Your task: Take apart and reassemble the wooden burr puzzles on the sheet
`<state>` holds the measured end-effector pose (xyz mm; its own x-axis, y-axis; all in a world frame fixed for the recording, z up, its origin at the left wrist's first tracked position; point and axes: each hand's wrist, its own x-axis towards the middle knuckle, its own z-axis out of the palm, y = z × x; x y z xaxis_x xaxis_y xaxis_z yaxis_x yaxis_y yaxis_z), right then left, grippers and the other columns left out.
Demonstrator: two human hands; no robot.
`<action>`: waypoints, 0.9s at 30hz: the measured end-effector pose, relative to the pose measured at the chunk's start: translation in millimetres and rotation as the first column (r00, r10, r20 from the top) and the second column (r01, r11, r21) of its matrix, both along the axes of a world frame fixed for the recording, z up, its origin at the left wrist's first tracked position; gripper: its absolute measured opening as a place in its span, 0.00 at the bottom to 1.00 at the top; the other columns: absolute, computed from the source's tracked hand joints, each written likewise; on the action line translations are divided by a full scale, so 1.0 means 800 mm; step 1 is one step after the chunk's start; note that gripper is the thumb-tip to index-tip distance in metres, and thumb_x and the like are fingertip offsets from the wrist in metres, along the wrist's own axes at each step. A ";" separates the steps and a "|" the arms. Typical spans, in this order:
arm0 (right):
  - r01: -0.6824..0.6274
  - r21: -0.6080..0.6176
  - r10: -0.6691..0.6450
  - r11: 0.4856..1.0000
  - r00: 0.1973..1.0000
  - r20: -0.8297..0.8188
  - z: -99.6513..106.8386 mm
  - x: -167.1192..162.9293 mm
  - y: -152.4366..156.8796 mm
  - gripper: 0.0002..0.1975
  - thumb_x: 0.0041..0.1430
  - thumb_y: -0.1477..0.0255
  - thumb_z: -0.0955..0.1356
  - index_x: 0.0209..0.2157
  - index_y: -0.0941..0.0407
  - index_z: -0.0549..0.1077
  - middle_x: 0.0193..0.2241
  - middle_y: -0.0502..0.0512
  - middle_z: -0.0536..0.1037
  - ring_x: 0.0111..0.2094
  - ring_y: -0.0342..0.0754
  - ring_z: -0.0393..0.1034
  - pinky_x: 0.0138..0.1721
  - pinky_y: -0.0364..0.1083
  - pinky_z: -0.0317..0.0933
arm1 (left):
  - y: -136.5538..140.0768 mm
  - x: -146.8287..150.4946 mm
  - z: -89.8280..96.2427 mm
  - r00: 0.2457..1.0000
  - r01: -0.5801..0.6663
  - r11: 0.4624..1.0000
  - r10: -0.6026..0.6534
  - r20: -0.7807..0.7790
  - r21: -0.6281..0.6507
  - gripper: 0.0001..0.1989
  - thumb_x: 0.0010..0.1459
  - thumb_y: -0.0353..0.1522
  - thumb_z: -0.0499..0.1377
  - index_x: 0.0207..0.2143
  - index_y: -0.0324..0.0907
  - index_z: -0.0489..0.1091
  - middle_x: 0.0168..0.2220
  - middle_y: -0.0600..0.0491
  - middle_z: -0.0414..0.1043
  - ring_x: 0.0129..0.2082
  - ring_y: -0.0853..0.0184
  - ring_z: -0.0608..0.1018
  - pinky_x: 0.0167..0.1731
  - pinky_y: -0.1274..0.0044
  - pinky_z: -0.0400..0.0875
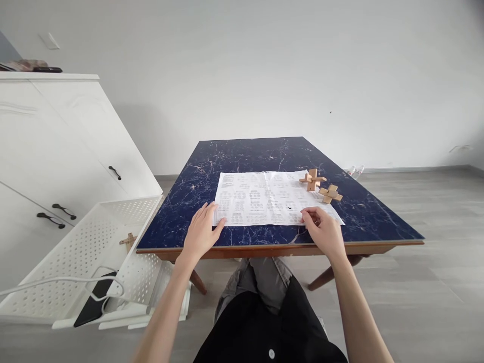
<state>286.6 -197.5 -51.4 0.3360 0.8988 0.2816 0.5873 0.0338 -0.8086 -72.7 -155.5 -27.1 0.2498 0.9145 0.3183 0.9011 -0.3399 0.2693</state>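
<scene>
A white printed sheet [260,199] with fold creases and rows of small diagrams lies flat on the blue marble-patterned table [242,154]. My left hand [202,229] rests on the sheet's lower left corner, thumb apart from the outstretched fingers. Over the sheet's lower right part, my right hand [325,229] has its fingers curled in towards the thumb; whether anything is between them is hidden. Just beyond that hand are two wooden interlocking puzzles: one puzzle [312,180] stands on the sheet's upper right corner, the other puzzle [330,194] sits nearer, at the right edge.
Left of the table is a white perforated basket [86,242] with a wooden piece [129,241], a black flat object [96,297] and a white cable [56,280]. A white cabinet [68,136] stands behind it. The wall [249,70] rises beyond the table.
</scene>
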 end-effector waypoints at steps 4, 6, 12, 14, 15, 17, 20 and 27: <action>-0.013 -0.007 0.013 1.000 1.000 -0.003 0.002 0.001 -0.002 0.17 0.66 0.54 0.66 0.39 0.53 0.77 0.31 0.56 0.85 0.31 0.54 0.78 0.40 0.51 0.65 | -0.001 0.000 0.001 1.000 -0.010 1.000 0.010 0.001 -0.010 0.28 0.74 0.45 0.52 0.67 0.37 0.63 0.71 0.38 0.64 0.74 0.49 0.63 0.71 0.56 0.61; -0.018 -0.012 0.018 1.000 1.000 -0.002 0.002 0.001 -0.002 0.18 0.66 0.54 0.66 0.39 0.53 0.77 0.30 0.55 0.85 0.31 0.54 0.78 0.40 0.51 0.66 | -0.002 0.000 0.001 1.000 -0.015 1.000 0.015 0.004 -0.018 0.29 0.74 0.45 0.52 0.68 0.37 0.62 0.71 0.39 0.65 0.74 0.49 0.63 0.71 0.56 0.61; 0.001 -0.053 0.001 0.999 1.000 0.030 0.003 0.000 -0.005 0.16 0.68 0.55 0.66 0.41 0.52 0.78 0.32 0.54 0.85 0.29 0.52 0.77 0.36 0.49 0.64 | -0.004 -0.002 0.000 1.000 -0.013 1.000 0.013 0.016 -0.006 0.28 0.75 0.46 0.50 0.68 0.41 0.62 0.71 0.42 0.66 0.74 0.50 0.64 0.71 0.56 0.62; 0.008 -0.063 -0.006 0.998 0.999 0.044 0.004 -0.001 -0.006 0.16 0.69 0.55 0.66 0.41 0.51 0.78 0.32 0.53 0.85 0.29 0.51 0.77 0.36 0.48 0.64 | -0.004 -0.002 0.001 1.000 -0.012 1.000 0.012 0.024 0.000 0.28 0.75 0.47 0.50 0.68 0.42 0.62 0.70 0.43 0.67 0.74 0.50 0.64 0.70 0.56 0.63; 0.013 -0.067 -0.009 0.998 0.999 0.050 0.004 -0.002 -0.007 0.16 0.69 0.55 0.66 0.41 0.51 0.77 0.32 0.52 0.85 0.28 0.51 0.77 0.36 0.48 0.65 | -0.004 -0.002 0.001 1.000 -0.012 1.000 0.012 0.027 0.001 0.27 0.75 0.46 0.50 0.68 0.42 0.62 0.70 0.43 0.67 0.74 0.50 0.64 0.70 0.56 0.63; 0.027 -0.074 -0.023 0.997 0.998 0.064 0.004 -0.005 -0.009 0.16 0.69 0.54 0.66 0.41 0.51 0.78 0.31 0.51 0.85 0.27 0.50 0.77 0.35 0.47 0.65 | -0.005 -0.002 0.004 0.999 -0.017 1.000 0.017 0.027 -0.007 0.27 0.75 0.46 0.50 0.69 0.43 0.61 0.70 0.44 0.68 0.74 0.50 0.64 0.70 0.55 0.63; 0.063 -0.081 -0.054 0.995 0.992 0.113 0.005 -0.009 -0.011 0.17 0.69 0.53 0.65 0.41 0.50 0.78 0.30 0.50 0.84 0.26 0.49 0.75 0.31 0.45 0.64 | -0.007 -0.002 0.007 0.999 -0.041 0.998 0.042 0.029 -0.036 0.28 0.75 0.47 0.50 0.70 0.45 0.60 0.70 0.46 0.67 0.74 0.50 0.63 0.70 0.55 0.64; 0.062 -0.051 -0.050 0.997 0.976 0.213 0.008 -0.016 -0.013 0.18 0.71 0.52 0.64 0.40 0.50 0.77 0.25 0.48 0.79 0.21 0.45 0.70 0.24 0.42 0.60 | -0.008 -0.002 0.010 0.997 -0.071 0.996 0.073 0.025 -0.049 0.28 0.75 0.48 0.52 0.71 0.49 0.58 0.72 0.48 0.64 0.74 0.51 0.63 0.68 0.55 0.67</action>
